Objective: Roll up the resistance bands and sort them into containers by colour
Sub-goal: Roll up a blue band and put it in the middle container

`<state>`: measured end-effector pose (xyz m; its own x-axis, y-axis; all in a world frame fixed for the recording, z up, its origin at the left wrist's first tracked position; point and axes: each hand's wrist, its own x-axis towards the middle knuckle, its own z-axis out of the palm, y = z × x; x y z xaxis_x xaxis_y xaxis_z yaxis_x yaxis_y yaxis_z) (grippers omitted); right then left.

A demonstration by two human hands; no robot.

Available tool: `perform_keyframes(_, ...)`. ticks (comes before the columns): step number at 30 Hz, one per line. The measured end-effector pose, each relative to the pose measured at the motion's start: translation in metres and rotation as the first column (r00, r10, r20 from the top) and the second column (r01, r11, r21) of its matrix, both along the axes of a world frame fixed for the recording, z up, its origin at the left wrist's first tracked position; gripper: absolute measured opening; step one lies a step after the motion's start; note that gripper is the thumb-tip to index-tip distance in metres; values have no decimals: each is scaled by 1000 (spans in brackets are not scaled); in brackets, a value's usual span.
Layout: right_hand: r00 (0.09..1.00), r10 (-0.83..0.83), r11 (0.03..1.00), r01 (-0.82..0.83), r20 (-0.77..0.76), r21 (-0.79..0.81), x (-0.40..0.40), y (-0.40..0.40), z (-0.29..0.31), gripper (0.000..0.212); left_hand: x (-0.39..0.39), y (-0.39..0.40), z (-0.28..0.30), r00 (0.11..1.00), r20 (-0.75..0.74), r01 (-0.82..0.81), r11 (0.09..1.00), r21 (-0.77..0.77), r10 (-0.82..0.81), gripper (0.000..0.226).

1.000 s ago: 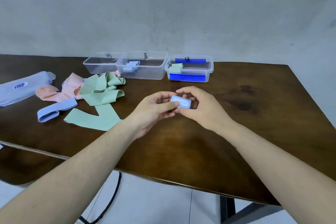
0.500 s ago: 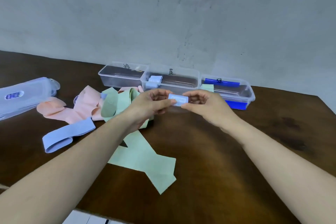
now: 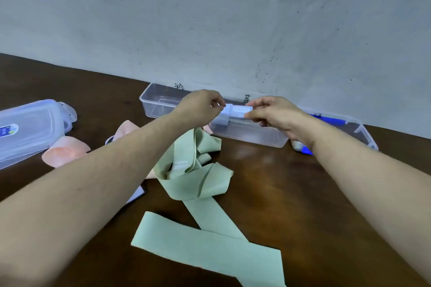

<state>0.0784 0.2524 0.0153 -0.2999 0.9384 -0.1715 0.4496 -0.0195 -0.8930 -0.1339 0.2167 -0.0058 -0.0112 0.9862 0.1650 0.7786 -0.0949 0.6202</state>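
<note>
Both hands hold a small rolled light-blue band point(image 3: 238, 110) over the middle clear container point(image 3: 256, 134). My left hand point(image 3: 201, 106) pinches its left end and my right hand point(image 3: 272, 112) pinches its right end. Another blue roll point(image 3: 225, 121) lies inside that container, below the held one. The left clear container point(image 3: 158, 102) looks bare inside. The right container point(image 3: 354, 127) has blue parts and is half hidden by my right arm. Loose green bands point(image 3: 200, 170) lie tangled in front, with pink bands point(image 3: 65, 150) to the left.
A clear lidded box point(image 3: 28, 128) with a blue label lies at the far left. A flat blue band point(image 3: 137, 193) peeks out under my left forearm. The three containers stand against a grey wall on the dark wooden table point(image 3: 291, 189).
Both hands carried the rolled blue band away from me, from mid-table to above the middle container. The view moved closer to the containers.
</note>
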Motion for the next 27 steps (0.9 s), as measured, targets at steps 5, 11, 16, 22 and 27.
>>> perform_keyframes(5, 997, 35, 995, -29, 70, -94, -13, 44, -10, 20, -8, 36, -1, 981, -174, 89, 996, -5, -88, 21)
perform_keyframes(11, 981, 126, 975, -95, 148, -203, -28, 76, -19, 28, -11, 77, 7, 891, -433, 117, 990, -74, -137, 22)
perform_keyframes(16, 944, 211, 955, -145, 252, -257, -39, 87, -27, 30, -8, 103, 5, 757, -610, 176, 972, -158, -236, 19)
perform_keyframes(22, 903, 311, 916, -202, 295, -347, -55, 85, -23, 23, 0, 118, 4, 599, -707, 220, 926, -305, -375, 22)
perform_keyframes(27, 916, 310, 888, -182, 257, -422, -66, 89, -36, 24, 1, 122, -1, 500, -768, 223, 916, -333, -401, 25)
